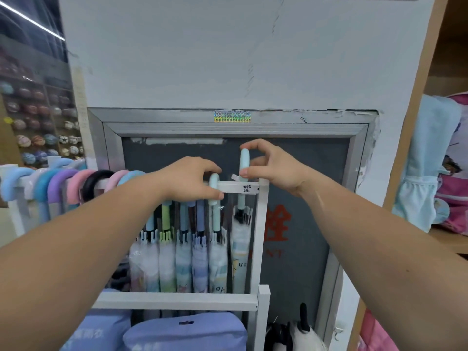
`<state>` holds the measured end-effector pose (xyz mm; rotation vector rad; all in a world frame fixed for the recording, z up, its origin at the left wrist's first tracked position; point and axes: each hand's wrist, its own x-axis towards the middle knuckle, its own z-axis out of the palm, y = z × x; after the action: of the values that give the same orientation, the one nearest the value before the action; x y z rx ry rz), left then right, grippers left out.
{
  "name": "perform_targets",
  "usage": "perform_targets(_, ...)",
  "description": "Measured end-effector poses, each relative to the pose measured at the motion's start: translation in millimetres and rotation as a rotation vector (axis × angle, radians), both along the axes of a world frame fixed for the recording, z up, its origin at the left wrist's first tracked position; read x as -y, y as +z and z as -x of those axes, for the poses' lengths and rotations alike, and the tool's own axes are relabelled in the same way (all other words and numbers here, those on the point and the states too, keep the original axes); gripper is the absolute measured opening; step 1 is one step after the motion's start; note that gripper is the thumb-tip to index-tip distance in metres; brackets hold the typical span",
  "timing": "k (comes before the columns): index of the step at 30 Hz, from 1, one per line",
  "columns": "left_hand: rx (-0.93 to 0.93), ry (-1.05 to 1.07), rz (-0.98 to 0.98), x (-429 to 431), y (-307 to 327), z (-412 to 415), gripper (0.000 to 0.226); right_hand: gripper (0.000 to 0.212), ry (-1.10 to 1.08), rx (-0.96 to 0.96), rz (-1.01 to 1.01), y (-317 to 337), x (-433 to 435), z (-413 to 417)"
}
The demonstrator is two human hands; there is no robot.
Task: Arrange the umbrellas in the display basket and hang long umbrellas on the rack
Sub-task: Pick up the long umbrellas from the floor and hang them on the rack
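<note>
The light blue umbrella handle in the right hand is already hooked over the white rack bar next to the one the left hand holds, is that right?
Not quite. In the head view the right hand holds its light blue umbrella handle raised above the white rack bar, not hooked over it. The handle in the left hand is the hooked one.

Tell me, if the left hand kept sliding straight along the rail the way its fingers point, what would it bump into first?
Probably the light blue handle pinched by the right hand, just past the left hand and its own hooked handle. Depth is hard to judge.
</note>
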<state>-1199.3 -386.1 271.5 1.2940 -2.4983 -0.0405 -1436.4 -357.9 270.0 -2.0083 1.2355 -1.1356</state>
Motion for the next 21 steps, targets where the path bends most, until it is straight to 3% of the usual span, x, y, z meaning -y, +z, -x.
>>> perform_targets(4, 0.055, -0.017, 0.011, -1, -2, -4, 0.098, 0.055, -0.058, -0.109, -0.046, -12, 1, 4)
perform_targets(12, 0.001, 0.027, 0.034, -2, -9, -2, 0.1, 0.053, -0.105, -0.321, -0.02, -12, 1, 10)
perform_targets(21, 0.094, 0.13, 0.131, -27, -18, 4, 0.107, 0.084, -0.184, -0.571, 0.097, -10, -22, 3)
